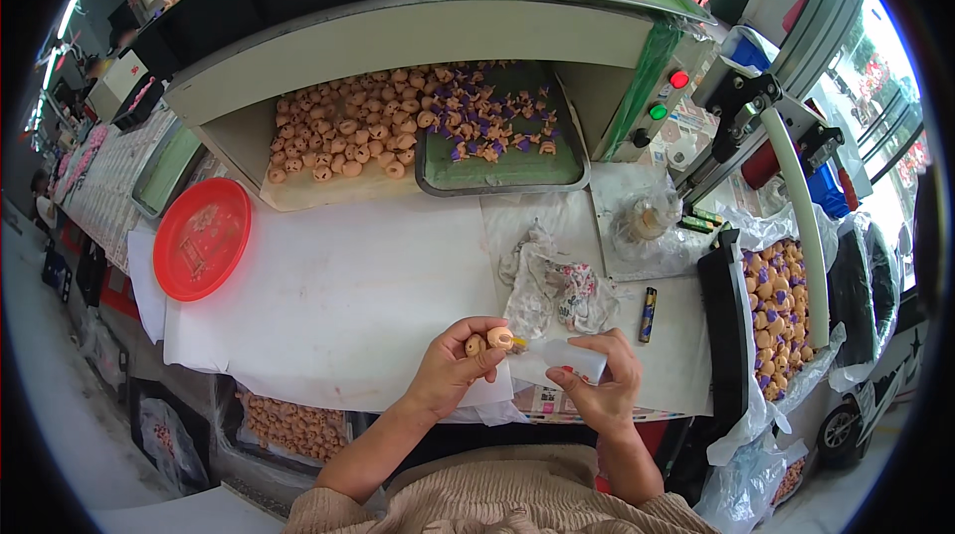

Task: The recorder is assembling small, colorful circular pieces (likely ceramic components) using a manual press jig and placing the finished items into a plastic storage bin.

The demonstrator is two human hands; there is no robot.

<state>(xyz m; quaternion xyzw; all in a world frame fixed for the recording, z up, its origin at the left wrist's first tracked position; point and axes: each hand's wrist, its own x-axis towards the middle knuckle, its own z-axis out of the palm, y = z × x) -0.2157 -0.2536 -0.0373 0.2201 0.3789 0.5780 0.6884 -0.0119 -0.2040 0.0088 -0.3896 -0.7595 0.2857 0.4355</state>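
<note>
Peach-coloured small figurine head (pixel 500 337) sits pinched in the left hand (pixel 453 370) grip, a second one beside it. Right hand (pixel 600 385) grip closes on what seems a clear plastic bag (pixel 557 359), above the white-papered table (pixel 338 295), near a red tray (pixel 202 239).

Peach toy heads (pixel 338 131) beside purple-tufted ones (pixel 487 116) on a green tray (pixel 517 171); a red plate (pixel 202 238); white paper (pixel 348 295) covers the surface.

both forearms reach up from below, left hand (pixel 460 365) and right hand (pixel 597 380) pinched shut, close together.
</note>
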